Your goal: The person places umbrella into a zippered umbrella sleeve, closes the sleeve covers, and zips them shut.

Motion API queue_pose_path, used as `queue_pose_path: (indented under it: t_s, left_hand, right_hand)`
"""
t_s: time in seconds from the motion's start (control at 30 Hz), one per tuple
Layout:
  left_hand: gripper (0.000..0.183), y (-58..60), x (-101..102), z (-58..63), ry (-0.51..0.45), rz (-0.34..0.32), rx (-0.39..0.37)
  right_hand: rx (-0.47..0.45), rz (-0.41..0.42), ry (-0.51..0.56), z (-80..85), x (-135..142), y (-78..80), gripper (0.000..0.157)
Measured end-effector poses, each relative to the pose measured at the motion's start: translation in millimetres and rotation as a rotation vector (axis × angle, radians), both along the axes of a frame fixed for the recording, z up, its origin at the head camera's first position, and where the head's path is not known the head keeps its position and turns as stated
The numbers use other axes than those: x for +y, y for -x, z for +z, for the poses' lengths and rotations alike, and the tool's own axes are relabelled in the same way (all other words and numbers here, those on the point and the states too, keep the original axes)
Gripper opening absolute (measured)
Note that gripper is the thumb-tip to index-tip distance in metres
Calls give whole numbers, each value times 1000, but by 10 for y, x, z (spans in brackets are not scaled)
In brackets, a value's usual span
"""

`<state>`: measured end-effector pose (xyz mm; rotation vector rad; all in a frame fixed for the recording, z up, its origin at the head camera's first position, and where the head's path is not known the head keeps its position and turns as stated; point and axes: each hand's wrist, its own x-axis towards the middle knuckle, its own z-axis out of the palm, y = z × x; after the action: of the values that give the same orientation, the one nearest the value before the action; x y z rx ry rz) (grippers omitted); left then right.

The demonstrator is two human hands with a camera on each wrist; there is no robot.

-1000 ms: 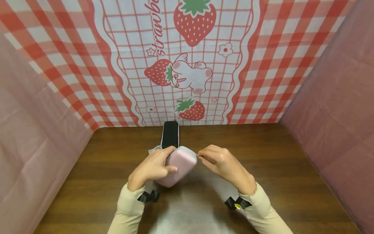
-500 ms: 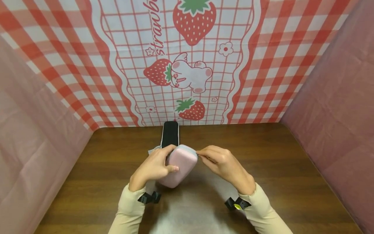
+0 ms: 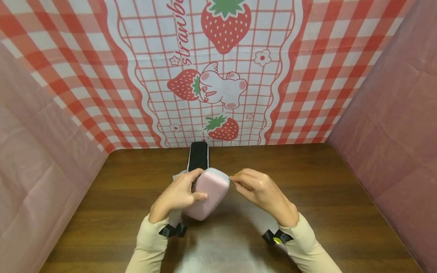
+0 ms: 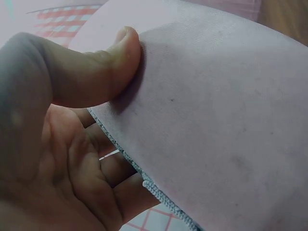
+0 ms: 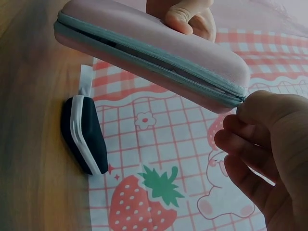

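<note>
A pink hard-shell zip case [image 3: 212, 191] with a grey zipper band is held tilted above the table. My left hand [image 3: 177, 194] grips it by the left side; in the left wrist view the thumb [image 4: 108, 72] presses the pink face while the fingers lie behind. At the case's right corner, my right hand [image 3: 261, 189] pinches the small zipper pull [image 5: 242, 100] between thumb and forefinger. A dark gap shows between the zipper's two edges [image 5: 139, 53] in the right wrist view. The case's contents are hidden.
Behind the left hand a black case [image 3: 199, 156] with a light zipper edge and a grey strap [image 3: 179, 174] lies on the wooden table [image 3: 290, 163]. A strawberry-print cloth [image 3: 222, 87] hangs at the back, with pink cloth [image 3: 385, 125] on both sides.
The pink case has tipped slightly and shifted up a little at its top corner. Both hands keep their holds almost in place.
</note>
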<state>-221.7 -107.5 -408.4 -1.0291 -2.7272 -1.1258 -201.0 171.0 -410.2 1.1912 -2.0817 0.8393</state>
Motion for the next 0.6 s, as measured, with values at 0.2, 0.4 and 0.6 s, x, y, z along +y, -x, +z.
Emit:
queue_pose_path:
  t_s: [0.2, 0.4, 0.6]
  left_hand:
    - [44, 4, -10, 17, -18, 1, -18]
    - [41, 7, -17, 19, -114, -8, -149]
    - [42, 44, 26, -86, -254, -96, -255]
  right_hand:
    - [5, 2, 1, 15, 1, 12, 23]
    - [6, -6, -1, 14, -11, 13, 23]
    - [15, -37, 25, -9, -9, 2, 21]
